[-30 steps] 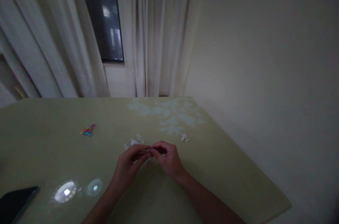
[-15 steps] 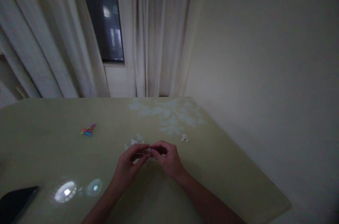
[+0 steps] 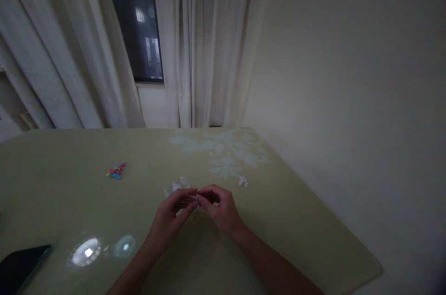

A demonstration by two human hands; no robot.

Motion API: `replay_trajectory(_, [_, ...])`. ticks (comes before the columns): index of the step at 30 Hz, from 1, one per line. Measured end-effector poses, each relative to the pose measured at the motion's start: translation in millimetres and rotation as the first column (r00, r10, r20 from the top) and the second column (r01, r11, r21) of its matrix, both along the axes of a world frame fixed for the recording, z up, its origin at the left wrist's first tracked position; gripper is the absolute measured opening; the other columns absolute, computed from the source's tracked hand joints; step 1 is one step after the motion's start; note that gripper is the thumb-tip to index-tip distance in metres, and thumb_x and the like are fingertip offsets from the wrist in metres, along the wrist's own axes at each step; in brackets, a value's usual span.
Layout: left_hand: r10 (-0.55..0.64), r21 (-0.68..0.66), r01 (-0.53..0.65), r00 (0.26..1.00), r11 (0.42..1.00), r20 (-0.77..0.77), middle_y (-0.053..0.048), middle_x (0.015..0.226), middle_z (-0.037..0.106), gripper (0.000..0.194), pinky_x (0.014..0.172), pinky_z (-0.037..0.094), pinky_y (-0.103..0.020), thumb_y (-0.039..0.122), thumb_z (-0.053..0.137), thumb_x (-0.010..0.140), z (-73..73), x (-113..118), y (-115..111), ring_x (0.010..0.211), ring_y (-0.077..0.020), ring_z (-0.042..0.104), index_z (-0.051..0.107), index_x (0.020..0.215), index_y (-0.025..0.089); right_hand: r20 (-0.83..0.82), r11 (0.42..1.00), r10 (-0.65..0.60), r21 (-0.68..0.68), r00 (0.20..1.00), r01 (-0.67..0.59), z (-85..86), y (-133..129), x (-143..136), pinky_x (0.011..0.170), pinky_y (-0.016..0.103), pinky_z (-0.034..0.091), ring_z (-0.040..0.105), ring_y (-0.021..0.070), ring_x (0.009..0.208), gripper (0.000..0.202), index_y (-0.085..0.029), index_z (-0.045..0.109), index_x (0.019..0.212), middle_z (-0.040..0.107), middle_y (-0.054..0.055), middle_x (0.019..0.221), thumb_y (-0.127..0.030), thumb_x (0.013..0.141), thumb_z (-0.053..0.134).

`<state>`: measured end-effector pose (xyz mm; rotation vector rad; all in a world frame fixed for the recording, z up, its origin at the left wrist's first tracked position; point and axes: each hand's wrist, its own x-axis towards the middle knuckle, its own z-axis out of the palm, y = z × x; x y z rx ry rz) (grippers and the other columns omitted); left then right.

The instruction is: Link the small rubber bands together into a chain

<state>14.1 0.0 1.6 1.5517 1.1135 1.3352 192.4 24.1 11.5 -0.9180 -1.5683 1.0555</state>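
Note:
Over the middle of the table, my left hand [image 3: 170, 213] and my right hand [image 3: 220, 209] meet at the fingertips. Both are closed in a pinch on a small pale piece with thin, light strands [image 3: 190, 199], too small and dim to name. The strands run back into the curl of my left hand. Just below the fingers, small pale loops [image 3: 195, 217] show, partly hidden by the hands. Crumpled clear plastic [image 3: 179, 184] lies right behind my left hand.
Several small, brightly coloured pieces [image 3: 116, 172] lie in a pile at the left. Small white bits [image 3: 243, 181] sit right of the hands. A dark flat object [image 3: 22, 267] is at the near left. A wall [image 3: 334, 100] borders the table's right side.
My fingertips have shifted very slightly around the small pale piece. Both hands stay in the same place, and nothing else on the table has moved.

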Motion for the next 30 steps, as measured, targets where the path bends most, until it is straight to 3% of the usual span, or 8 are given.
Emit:
replay_trajectory(10, [-0.005, -0.056, 0.011, 0.995, 0.998, 0.099, -0.007, 0.105, 0.080, 0.033, 0.088, 0.064, -0.038, 0.040, 0.077, 0.086, -1.3, 0.2, 0.4, 0.097, -0.0248, 0.078, 0.071, 0.113, 0.023, -0.004, 1.000, -0.001, -0.026, 1.000, 0.001, 0.8, 0.0, 2.0, 0.068, 0.026, 0.055, 0.070, 0.0167, 0.073, 0.023, -0.017, 0.076, 0.098, 0.075, 0.006, 0.084, -0.037, 0.094, 0.065])
replay_trajectory(16, [0.005, -0.062, -0.001, 0.997, 0.998, 0.072, -0.008, 0.099, 0.081, 0.036, 0.084, 0.065, -0.039, 0.045, 0.078, 0.083, 2.4, 2.1, -1.1, 0.094, -0.0266, 0.078, 0.073, 0.110, 0.022, 0.027, 0.999, 0.025, -0.040, 0.999, -0.024, 0.4, 0.0, 1.2, 0.071, 0.026, 0.055, 0.069, 0.0163, 0.074, 0.019, -0.018, 0.076, 0.097, 0.075, 0.005, 0.085, -0.033, 0.091, 0.068])
replay_trajectory(21, [0.006, -0.046, -0.004, 0.999, 0.999, 0.050, -0.007, 0.100, 0.080, 0.033, 0.085, 0.064, -0.037, 0.041, 0.078, 0.085, -3.0, 1.1, 0.1, 0.093, -0.0250, 0.078, 0.073, 0.110, 0.022, 0.076, 1.000, -0.007, -0.028, 0.997, 0.009, 1.7, -0.4, 0.4, 0.067, 0.025, 0.052, 0.066, 0.0155, 0.071, 0.016, -0.017, 0.075, 0.089, 0.074, 0.003, 0.079, -0.032, 0.088, 0.070])
replay_trajectory(30, [0.032, -0.038, -0.032, 0.999, 0.999, -0.005, -0.006, 0.101, 0.079, 0.027, 0.085, 0.062, -0.034, 0.039, 0.074, 0.088, -4.5, -4.5, 3.1, 0.094, -0.0236, 0.077, 0.074, 0.109, 0.022, 0.087, 1.000, 0.007, -0.015, 0.996, -0.005, 0.2, 1.4, 3.7, 0.064, 0.023, 0.047, 0.061, 0.0133, 0.068, 0.018, -0.016, 0.076, 0.089, 0.071, 0.002, 0.075, -0.031, 0.092, 0.067])
